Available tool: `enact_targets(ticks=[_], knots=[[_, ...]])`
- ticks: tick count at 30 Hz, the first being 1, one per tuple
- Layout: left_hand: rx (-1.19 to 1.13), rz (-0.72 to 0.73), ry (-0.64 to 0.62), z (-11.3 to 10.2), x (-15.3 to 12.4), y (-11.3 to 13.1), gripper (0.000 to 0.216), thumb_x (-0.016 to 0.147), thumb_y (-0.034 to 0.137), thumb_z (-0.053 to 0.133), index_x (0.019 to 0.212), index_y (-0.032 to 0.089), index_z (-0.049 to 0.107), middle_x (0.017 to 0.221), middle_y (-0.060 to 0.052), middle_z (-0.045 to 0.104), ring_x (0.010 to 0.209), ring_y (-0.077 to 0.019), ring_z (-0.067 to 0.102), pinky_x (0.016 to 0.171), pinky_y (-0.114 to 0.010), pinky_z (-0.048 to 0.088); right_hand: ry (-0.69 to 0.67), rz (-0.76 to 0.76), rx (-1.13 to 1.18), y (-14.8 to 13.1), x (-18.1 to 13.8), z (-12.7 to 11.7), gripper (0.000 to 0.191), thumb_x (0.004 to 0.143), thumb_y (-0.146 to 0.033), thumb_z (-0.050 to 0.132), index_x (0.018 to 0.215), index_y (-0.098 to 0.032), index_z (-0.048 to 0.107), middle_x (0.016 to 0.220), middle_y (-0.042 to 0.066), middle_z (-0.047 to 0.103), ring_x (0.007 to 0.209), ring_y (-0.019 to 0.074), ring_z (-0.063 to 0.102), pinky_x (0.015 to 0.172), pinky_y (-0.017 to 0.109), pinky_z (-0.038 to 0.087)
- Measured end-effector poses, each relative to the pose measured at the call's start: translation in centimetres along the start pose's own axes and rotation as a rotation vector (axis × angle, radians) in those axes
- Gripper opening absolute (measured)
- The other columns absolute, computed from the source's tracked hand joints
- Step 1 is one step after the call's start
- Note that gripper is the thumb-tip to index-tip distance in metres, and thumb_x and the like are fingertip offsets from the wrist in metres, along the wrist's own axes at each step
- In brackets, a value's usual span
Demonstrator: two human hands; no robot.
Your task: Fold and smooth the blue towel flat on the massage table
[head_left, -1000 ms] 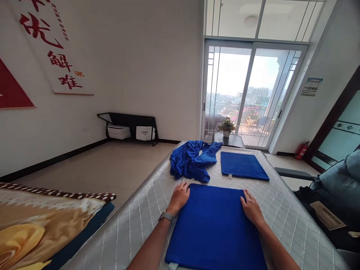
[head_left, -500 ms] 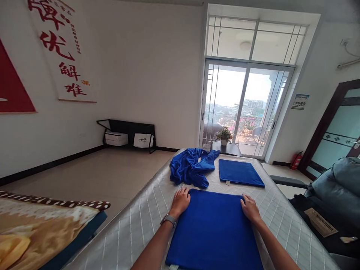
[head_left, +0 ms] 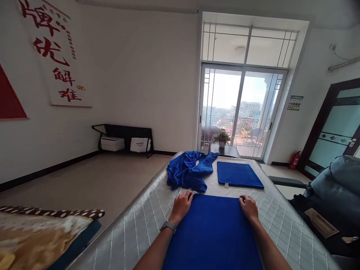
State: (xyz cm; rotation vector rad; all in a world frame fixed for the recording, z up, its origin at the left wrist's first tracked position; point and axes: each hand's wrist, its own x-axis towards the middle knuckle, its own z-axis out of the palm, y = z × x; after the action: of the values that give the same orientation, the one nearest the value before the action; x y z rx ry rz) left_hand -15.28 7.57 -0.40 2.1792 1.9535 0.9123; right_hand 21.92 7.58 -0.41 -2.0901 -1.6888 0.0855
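A flat blue cushion cover [head_left: 213, 232] with straight edges lies in front of me on the silvery quilted mattress [head_left: 135, 221]. My left hand [head_left: 182, 205], with a watch on its wrist, is at the cover's far left corner, its fingers curled and closed on the edge. At the far right corner my right hand [head_left: 248, 208] pinches the cloth with bent fingers. Just beyond them a second blue cover [head_left: 239, 174] lies flat, a small white tag at its near edge. To its left is a crumpled heap of blue cloth [head_left: 188, 170].
A potted plant [head_left: 222, 137] stands on a small dark table past the mattress. On the right is a dark armchair [head_left: 344, 180]. A patterned blanket [head_left: 53, 236] covers something low at left. A black rack [head_left: 123, 137] holding white boxes stands by the wall.
My fingers have curled in more tightly at the far corners of the near cover, and its far edge looks narrower between them. The view has tilted up slightly.
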Motion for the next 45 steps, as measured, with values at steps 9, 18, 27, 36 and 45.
enact_targets(ticks=[9,18,27,36,45], knots=[[-0.021,-0.056,-0.010,0.3,0.4,-0.3,0.032,0.101,0.036,0.045,0.108,0.024,0.074,0.113,-0.006,0.077,0.111,-0.0245,0.067,0.102,-0.038,0.047,0.009,0.010,0.068,0.5,0.2,0.5,0.039,0.097,-0.043,0.043,0.115,-0.025,0.073,0.117,0.008,0.071,0.115,0.0242,0.061,0.101,0.033,0.042],[-0.085,-0.232,-0.152,-0.8,3.3,-1.1,0.025,0.094,0.033,0.061,0.106,0.023,0.080,0.112,-0.006,0.080,0.105,-0.0232,0.074,0.083,-0.026,0.050,-0.018,0.021,0.122,0.9,0.4,0.5,0.036,0.102,-0.038,0.039,0.119,-0.023,0.067,0.120,0.006,0.073,0.116,0.0229,0.062,0.096,0.030,0.043],[-0.136,-0.318,-0.203,-1.1,4.9,-1.9,0.020,0.087,0.036,0.071,0.100,0.024,0.082,0.105,-0.004,0.082,0.102,-0.0235,0.075,0.076,-0.024,0.050,-0.056,0.074,0.128,0.8,1.0,0.3,0.036,0.102,-0.033,0.037,0.126,-0.024,0.063,0.121,0.007,0.073,0.114,0.0231,0.065,0.092,0.031,0.044],[-0.152,-0.332,-0.184,-0.8,5.6,-2.1,0.017,0.083,0.033,0.075,0.096,0.025,0.082,0.103,-0.004,0.082,0.101,-0.0232,0.075,0.075,-0.024,0.051,-0.139,0.071,0.135,0.6,2.7,-0.9,0.035,0.095,-0.026,0.043,0.117,-0.024,0.071,0.112,0.005,0.077,0.102,0.0181,0.071,0.085,0.025,0.048],[-0.034,-0.156,-0.100,-0.1,3.6,-1.2,0.024,0.097,0.031,0.059,0.110,0.025,0.079,0.114,-0.003,0.080,0.108,-0.0181,0.072,0.088,-0.023,0.050,-0.024,0.139,0.049,-0.7,1.0,0.5,0.041,0.102,-0.030,0.033,0.129,-0.028,0.064,0.130,0.008,0.069,0.121,0.0235,0.062,0.098,0.035,0.045]])
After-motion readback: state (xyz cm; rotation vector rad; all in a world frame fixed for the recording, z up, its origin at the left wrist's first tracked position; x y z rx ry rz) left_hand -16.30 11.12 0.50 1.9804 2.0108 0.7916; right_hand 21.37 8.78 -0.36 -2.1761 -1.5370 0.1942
